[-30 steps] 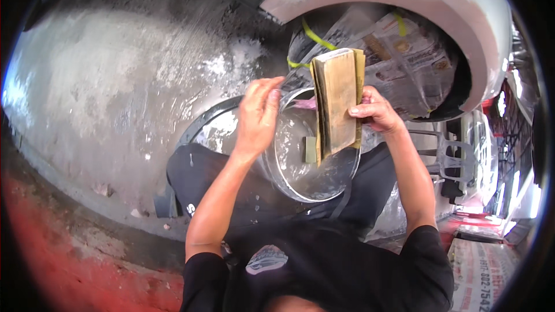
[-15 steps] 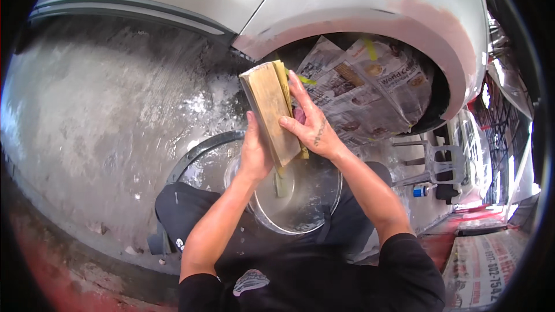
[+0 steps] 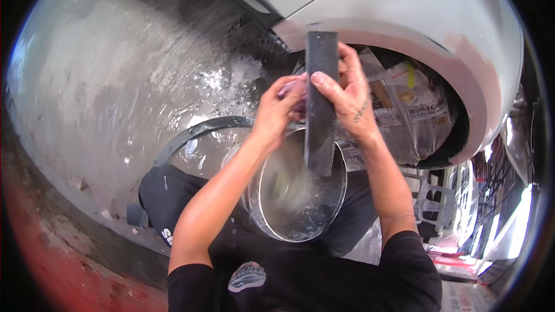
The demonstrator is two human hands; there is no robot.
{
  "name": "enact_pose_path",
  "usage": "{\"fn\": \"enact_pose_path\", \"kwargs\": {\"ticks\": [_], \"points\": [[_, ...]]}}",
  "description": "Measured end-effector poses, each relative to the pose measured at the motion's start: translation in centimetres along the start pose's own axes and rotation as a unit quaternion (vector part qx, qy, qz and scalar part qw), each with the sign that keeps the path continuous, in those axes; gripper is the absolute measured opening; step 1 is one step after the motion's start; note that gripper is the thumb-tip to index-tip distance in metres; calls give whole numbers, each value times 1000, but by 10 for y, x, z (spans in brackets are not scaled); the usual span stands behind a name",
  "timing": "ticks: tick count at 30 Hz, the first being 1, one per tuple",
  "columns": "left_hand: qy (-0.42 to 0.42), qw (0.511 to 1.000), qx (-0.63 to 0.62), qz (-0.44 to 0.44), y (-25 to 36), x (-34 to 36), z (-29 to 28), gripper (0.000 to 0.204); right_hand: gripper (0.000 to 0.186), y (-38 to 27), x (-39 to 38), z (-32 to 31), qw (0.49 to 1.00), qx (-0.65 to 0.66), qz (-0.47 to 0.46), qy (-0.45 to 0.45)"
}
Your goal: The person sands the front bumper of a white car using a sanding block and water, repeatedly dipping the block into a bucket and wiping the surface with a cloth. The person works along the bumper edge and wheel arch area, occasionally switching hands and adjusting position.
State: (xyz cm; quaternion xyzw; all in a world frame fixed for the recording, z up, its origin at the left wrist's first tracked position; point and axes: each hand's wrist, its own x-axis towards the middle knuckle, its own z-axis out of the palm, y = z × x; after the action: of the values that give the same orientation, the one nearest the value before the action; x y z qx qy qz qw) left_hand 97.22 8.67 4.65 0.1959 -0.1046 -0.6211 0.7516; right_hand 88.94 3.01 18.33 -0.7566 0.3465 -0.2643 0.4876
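Note:
In front of me my right hand (image 3: pixel 354 95) grips a long, dark grey sanding block (image 3: pixel 321 104), held upright with the thumb on its front face and the fingers behind its right edge. Beside its left edge, my left hand (image 3: pixel 274 110) is closed on a crumpled purple cloth or sponge (image 3: pixel 287 88); part of that hand's fingertips is hidden near the block. Below the block's lower end, a round bucket (image 3: pixel 261 214) of cloudy water stands between my legs. A pale strip (image 3: pixel 282 188) shows faintly in the water.
A car body panel (image 3: pixel 399 6) with pinkish filler patches arches over newspaper (image 3: pixel 416 121) covering the wheel well. A dark curved rim (image 3: pixel 193 133) lies left of the bucket on wet concrete floor (image 3: pixel 104 92). A grey plastic chair (image 3: pixel 433 202) stands at right.
The block has turned from its tan face to a dark grey one and now stands more upright. My left hand has left the block's side, and the purple thing now shows in it.

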Motion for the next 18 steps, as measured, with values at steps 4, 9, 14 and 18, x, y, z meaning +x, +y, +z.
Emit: {"fn": "enact_pose_path", "kwargs": {"ticks": [4, 9, 14, 18], "points": [[15, 1000, 7, -19, -2, 43, 0, 11, 63, -27, 15, -8, 977, -165, -128, 47], [44, 996, 23, -75, -10, 76, -56, 14, 58, -12, 43, -28, 622, -700, -351, -12], [-147, 961, 225, -63, -35, 70, -51, 36, 51, 19, 75, -34, 477, -787, -383, -78], [-220, 926, 304, -42, -31, 66, -55, 48, 58, 23, 91, -31, 421, -826, -367, -78]]}}
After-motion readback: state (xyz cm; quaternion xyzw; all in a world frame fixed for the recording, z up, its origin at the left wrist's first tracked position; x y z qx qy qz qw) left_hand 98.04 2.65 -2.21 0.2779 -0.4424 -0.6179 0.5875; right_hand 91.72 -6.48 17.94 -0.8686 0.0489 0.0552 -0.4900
